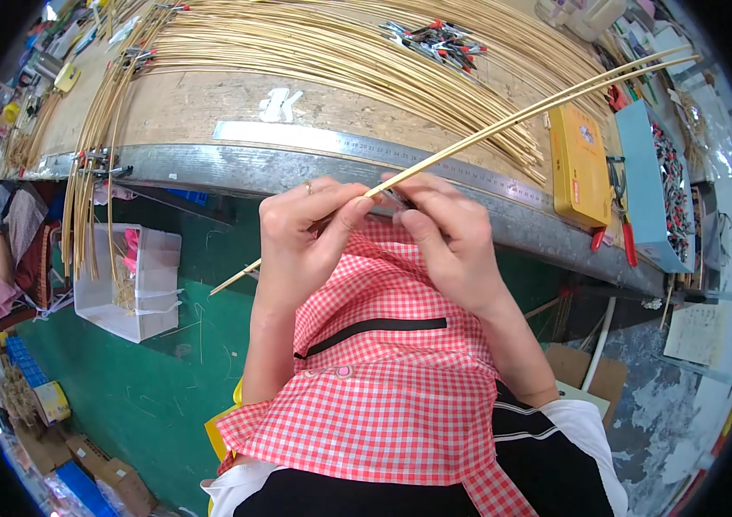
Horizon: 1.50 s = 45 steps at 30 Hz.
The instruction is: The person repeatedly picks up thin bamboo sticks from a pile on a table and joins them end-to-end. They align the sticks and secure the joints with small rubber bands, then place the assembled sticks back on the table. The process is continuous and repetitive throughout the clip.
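Long thin bamboo strips (486, 135) slant across in front of me, from low on the left to far up on the right. My left hand (310, 237) pinches them between thumb and fingers near their lower part. A ring shows on one of its fingers. Close beside it, my right hand (452, 237) has its fingers bent around a small dark clip (398, 200) against the strips. Fingers cover most of that clip. Both hands are above the red checked apron (375, 362), just off the table's front edge.
On the workbench (185, 108) lie many bamboo strips (297, 52), a pile of clips (439, 43), a steel ruler (297, 138) and a white cut-out piece (280, 105). A yellow tin (579, 159), red-handled pliers (627, 237) and a blue box (642, 185) of clips sit right. A white bin (164, 258) stands below left.
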### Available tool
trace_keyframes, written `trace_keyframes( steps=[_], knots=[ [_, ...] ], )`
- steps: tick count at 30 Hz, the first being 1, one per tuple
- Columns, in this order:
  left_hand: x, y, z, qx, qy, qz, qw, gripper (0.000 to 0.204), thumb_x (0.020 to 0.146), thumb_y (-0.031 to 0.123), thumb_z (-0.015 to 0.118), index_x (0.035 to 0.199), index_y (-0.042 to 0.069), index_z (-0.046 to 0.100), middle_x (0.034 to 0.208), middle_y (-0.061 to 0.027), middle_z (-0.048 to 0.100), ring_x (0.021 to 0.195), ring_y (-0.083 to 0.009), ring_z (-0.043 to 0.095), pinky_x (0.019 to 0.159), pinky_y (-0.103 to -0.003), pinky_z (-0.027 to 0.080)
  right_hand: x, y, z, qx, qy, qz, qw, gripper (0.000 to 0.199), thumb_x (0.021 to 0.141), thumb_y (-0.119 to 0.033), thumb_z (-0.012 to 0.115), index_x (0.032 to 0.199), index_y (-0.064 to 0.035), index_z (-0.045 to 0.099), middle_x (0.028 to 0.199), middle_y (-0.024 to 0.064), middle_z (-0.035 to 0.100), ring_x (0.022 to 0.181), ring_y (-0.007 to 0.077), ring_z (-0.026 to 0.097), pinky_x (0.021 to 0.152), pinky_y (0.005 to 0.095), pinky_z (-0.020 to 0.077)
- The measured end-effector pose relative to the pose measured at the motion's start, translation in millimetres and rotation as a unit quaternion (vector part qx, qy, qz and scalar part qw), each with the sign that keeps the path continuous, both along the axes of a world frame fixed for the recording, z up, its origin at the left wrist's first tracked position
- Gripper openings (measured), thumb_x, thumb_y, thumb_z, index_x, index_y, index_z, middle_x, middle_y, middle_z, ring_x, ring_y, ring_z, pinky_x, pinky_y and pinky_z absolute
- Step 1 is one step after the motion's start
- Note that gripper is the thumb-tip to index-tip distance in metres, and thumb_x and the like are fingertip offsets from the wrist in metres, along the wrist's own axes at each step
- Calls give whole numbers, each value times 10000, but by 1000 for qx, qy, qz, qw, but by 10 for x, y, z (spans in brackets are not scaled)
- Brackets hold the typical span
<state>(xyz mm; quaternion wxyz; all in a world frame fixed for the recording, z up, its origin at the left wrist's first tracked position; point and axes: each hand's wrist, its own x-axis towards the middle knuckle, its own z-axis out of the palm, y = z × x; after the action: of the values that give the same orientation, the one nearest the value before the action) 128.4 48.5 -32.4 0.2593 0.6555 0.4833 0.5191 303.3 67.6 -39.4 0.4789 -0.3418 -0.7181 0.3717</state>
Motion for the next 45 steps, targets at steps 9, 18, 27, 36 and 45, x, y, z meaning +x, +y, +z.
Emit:
trace_keyframes(
  steps=[9, 18, 27, 36, 45],
  knots=[
    [-108, 0, -11, -73, -39, -104, 991, 193, 779, 35, 671, 961, -29, 683, 804, -96, 670, 697, -139, 627, 624, -239, 479, 156, 36, 113, -168, 217, 29, 961, 121, 842, 44, 612, 946, 50, 674, 774, 58, 649, 629, 70, 564, 563, 189, 464],
    [34, -92, 160, 109, 63, -39, 991, 234, 656, -22, 728, 887, -2, 705, 808, -103, 672, 740, -195, 636, 658, -272, 485, -266, -183, -150, -70, 85, 69, 992, 84, 785, 11, 665, 868, 21, 669, 693, 75, 627, 594, 139, 577, 534, 277, 453],
    [-37, -75, 126, 91, 94, -31, 991, 149, 661, -41, 718, 804, -8, 686, 774, -92, 667, 708, -188, 630, 631, -270, 478, 156, -2, 344, -116, 150, -10, 982, 208, 766, 54, 679, 972, 37, 667, 800, 58, 644, 610, 68, 564, 506, 200, 435],
    [-118, -23, 59, 8, 55, -130, 990, 97, 732, 28, 705, 814, -20, 683, 773, -103, 673, 678, -175, 633, 599, -264, 479, 245, 13, 412, -106, 163, 41, 980, 84, 776, 62, 671, 858, 53, 685, 696, 73, 639, 560, 84, 567, 477, 185, 444],
    [-92, -57, 24, -176, -237, -263, 918, 162, 866, 80, 616, 876, -68, 681, 721, -104, 666, 567, -98, 561, 491, -223, 440, 56, 72, 337, 52, 113, 144, 982, 120, 728, 45, 711, 843, 57, 677, 726, 131, 653, 588, 150, 601, 494, 227, 460]
  ],
)
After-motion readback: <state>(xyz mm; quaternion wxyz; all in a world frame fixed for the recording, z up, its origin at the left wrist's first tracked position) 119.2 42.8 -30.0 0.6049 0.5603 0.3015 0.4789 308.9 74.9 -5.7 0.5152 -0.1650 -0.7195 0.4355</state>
